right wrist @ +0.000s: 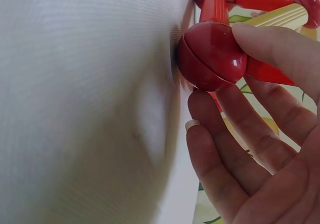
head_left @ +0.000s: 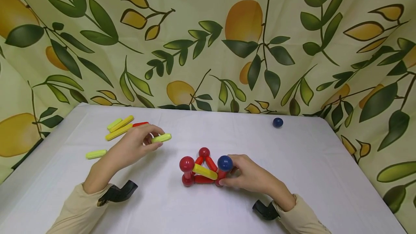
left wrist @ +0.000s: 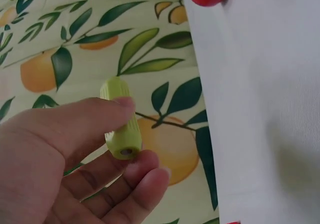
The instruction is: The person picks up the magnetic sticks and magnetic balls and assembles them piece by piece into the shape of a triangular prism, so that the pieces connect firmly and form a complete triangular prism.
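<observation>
My left hand (head_left: 130,147) is raised over the table and pinches a light green ribbed magnetic rod (head_left: 161,138) between thumb and fingers; a metal tip shows at its end in the left wrist view. My right hand (head_left: 251,176) grips the right corner of a frame of rods and balls, with thumb and fingertips on a red ball (right wrist: 212,54). Red rods (head_left: 203,179) form the frame's triangular base. On its left corner stands a rod topped by a red ball (head_left: 187,164); a blue ball (head_left: 225,163) tops the right one. A yellow rod (head_left: 204,172) slants between them.
Loose yellow rods (head_left: 118,132), a green rod (head_left: 114,124) and a partly hidden red rod (head_left: 140,124) lie behind my left hand. Another green rod (head_left: 96,154) lies left of my wrist. A blue ball (head_left: 277,122) sits at the back right. Patterned cloth (head_left: 201,64) hangs behind the table.
</observation>
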The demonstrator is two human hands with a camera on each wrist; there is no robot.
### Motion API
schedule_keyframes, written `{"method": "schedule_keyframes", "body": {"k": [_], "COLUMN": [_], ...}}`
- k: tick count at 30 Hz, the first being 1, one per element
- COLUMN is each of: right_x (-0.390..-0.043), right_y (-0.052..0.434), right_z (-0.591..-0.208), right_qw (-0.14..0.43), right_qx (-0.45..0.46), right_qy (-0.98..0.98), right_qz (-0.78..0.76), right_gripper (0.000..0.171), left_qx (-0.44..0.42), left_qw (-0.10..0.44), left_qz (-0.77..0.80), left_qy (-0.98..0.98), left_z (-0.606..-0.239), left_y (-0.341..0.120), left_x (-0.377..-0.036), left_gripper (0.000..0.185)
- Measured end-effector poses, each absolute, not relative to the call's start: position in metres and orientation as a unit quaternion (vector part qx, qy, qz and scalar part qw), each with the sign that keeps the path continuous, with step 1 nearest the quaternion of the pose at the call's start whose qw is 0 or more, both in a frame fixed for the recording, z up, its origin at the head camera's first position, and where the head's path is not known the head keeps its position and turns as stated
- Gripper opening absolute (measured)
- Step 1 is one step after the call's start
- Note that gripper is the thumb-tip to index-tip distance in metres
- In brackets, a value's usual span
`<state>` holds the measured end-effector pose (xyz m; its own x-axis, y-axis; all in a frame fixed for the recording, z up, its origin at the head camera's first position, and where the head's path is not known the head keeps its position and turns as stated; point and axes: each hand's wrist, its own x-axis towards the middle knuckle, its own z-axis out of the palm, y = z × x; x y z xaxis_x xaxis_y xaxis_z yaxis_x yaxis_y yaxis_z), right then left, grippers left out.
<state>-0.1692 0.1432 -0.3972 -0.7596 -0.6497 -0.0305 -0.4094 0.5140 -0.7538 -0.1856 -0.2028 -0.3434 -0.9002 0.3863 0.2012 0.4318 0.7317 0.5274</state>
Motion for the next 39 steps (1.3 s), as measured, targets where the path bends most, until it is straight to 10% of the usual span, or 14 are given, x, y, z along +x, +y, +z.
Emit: {"method": "schedule_keyframes", "body": {"k": [39], "right_x": [-0.169], "right_y": [0.141], "right_z": [-0.399], "right_qw": [0.15], "right_qx": [-0.306], "right_qy": [0.855], "right_qz": [-0.39], "right_gripper": [0.021], "left_qx": [-0.304], "left_qw": [0.143], "left_qz": [-0.32], "left_qy": [-0.886], "left_z": [-0.335], "left_y": [-0.138], "left_x": [-0.147], "left_gripper": [0.031]}}
